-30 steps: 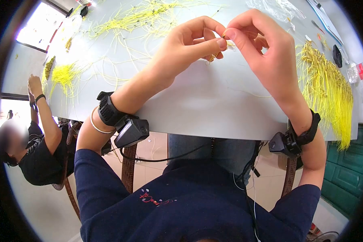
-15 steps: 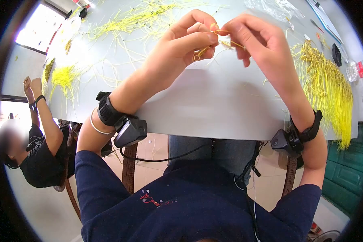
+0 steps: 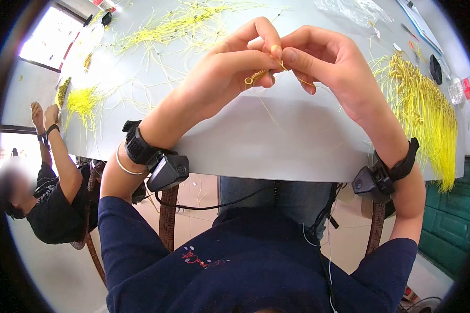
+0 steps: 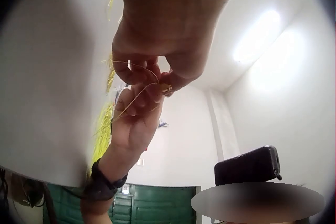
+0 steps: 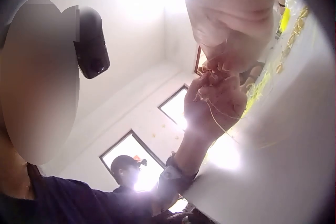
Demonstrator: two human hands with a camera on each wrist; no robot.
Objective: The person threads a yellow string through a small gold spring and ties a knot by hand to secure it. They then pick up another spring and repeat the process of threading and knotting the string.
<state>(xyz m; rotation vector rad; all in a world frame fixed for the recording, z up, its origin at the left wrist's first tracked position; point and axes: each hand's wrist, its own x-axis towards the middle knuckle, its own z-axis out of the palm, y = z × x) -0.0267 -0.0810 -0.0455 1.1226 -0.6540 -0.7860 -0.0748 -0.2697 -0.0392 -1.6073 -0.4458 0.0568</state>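
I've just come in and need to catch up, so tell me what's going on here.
A person in a navy T-shirt is doing fine handwork above a pale grey table. The left hand holds a small gold wire coil with a loop at its end, and the right hand appears to pinch a thin gold strand beside it. A thick bundle of yellow strands lies to the right. Another person is at the table's left.
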